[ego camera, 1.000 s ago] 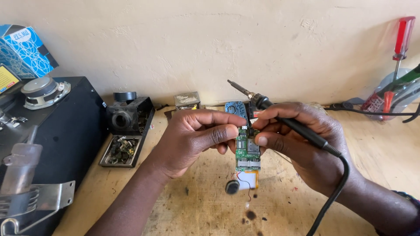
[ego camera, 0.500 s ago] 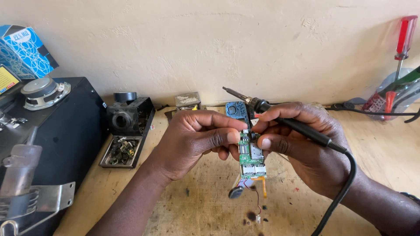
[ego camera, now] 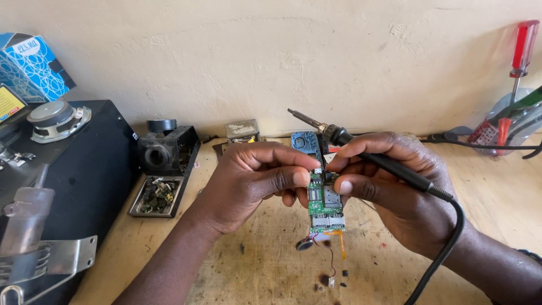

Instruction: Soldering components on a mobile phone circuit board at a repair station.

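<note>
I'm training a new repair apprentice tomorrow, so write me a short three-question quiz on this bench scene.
1. True or false: the soldering iron lies across the right hand, its tip pointing away from the green circuit board.
2. What hangs from the board's lower end?
A. a small round part on thin wires
B. a battery
C. a key
3. Fill in: the red-handled screwdriver stands at the far ____ of the bench.

Key
1. True; the left hand pinches the board too.
2. A
3. right
</note>
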